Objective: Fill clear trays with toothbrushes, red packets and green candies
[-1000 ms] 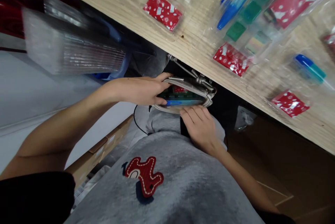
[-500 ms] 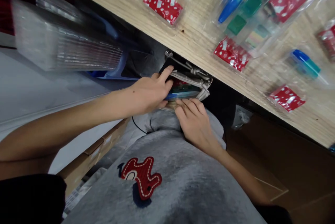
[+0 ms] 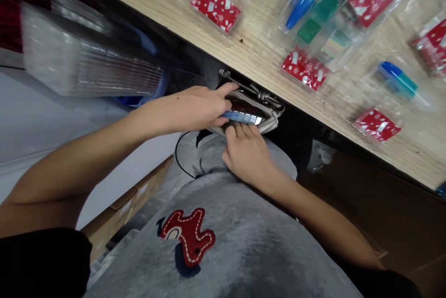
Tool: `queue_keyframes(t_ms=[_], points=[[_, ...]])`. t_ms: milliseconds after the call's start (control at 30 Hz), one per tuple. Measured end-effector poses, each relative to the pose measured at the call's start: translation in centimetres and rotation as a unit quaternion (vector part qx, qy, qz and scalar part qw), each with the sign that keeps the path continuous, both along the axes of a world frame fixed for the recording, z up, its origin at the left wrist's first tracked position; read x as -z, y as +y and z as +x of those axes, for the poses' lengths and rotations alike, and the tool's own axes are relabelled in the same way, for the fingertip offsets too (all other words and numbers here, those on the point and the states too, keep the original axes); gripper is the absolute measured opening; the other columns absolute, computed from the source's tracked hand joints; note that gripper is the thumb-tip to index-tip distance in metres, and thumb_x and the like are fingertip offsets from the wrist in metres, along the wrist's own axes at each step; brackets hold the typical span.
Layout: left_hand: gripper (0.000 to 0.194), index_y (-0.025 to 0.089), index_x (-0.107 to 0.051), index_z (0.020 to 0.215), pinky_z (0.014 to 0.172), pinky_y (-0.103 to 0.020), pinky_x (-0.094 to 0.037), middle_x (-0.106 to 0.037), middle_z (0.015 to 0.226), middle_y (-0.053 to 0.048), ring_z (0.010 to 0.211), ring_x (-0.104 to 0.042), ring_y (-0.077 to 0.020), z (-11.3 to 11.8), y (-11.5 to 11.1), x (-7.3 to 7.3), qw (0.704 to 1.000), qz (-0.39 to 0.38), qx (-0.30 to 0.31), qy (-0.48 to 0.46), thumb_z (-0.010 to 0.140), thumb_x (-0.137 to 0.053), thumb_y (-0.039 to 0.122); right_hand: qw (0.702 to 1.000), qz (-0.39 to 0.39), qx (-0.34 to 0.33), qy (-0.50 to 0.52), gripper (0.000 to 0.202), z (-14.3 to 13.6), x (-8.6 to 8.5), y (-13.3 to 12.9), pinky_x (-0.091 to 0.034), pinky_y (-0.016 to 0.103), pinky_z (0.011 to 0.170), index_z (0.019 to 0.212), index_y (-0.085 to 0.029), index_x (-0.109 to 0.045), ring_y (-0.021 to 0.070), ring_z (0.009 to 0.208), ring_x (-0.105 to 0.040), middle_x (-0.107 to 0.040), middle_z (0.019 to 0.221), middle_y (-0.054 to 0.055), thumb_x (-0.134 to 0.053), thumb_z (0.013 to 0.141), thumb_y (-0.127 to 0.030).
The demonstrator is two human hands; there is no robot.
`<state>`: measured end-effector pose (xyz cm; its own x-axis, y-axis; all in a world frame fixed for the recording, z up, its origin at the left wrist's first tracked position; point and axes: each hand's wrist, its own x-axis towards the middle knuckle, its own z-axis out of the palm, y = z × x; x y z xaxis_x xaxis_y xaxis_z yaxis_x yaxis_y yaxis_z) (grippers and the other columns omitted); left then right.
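While the person leans in by the edge of the wooden table [image 3: 244, 63], an open grey bag [image 3: 271, 124] sits just below that edge, between both hands. I take the bag as the middle of the dial, with twelve at the top of the head view.

The left hand [image 3: 209, 106] comes in at nine o'clock, its thumb and forefinger set wide apart across the bag's mouth, thumb beside the blue-edged item [image 3: 245, 117] lying inside. The right hand [image 3: 247, 149] is at six, fingers bunched narrowly and bent over the near rim; the fingertips are partly hidden, so I can't tell whether they pinch the rim or the item.

Up on the table, one red dotted packet [image 3: 216, 8] lies at eleven, another [image 3: 304, 69] at two and a third [image 3: 377, 125] at three. Clear packaging at one o'clock holds a blue pen [image 3: 303, 9] and green squares [image 3: 327, 6]. Close to three is a small blue-and-teal piece [image 3: 399, 79].

A stack of clear plastic [image 3: 94, 56] stands at ten, cardboard boxes [image 3: 127, 205] at eight, and a red patch [image 3: 191, 237] shows on the grey clothing [image 3: 265, 247] at seven.
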<state>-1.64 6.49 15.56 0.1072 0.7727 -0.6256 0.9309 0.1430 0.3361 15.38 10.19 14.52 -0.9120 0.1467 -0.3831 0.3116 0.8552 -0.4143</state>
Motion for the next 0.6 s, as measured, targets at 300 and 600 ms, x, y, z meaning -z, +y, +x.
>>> queue_keyframes(t_ms=[300, 600], points=[[0.031, 0.006, -0.058, 0.113, 0.088, -0.038, -0.052, -0.027, 0.151, -0.021, 0.120, -0.053, -0.0322, 1.0, 0.1, -1.6, 0.998, 0.001, -0.021, 0.061, 0.091, -0.046, 0.025, 1.000, 0.010, -0.021, 0.008, 0.022, -0.8, 0.2, 1.6, -0.043, 0.031, 0.072, 0.102, -0.009, -0.061, 0.0217, 0.081, -0.063, -0.069, 0.086, 0.012, -0.050, 0.094, -0.027], [0.032, 0.004, -0.055, 0.115, 0.081, -0.042, -0.054, -0.043, 0.138, -0.026, 0.104, -0.061, -0.0308, 3.2, -2.6, -0.9, 0.993, 0.019, -0.055, 0.101, 0.091, -0.036, 0.016, 0.970, 0.115, 0.000, 0.212, 0.024, 4.2, 1.1, 1.7, -0.040, 0.035, 0.087, 0.107, -0.013, -0.065, 0.0191, 0.093, -0.057, -0.069, 0.095, 0.008, -0.044, 0.096, -0.015]])
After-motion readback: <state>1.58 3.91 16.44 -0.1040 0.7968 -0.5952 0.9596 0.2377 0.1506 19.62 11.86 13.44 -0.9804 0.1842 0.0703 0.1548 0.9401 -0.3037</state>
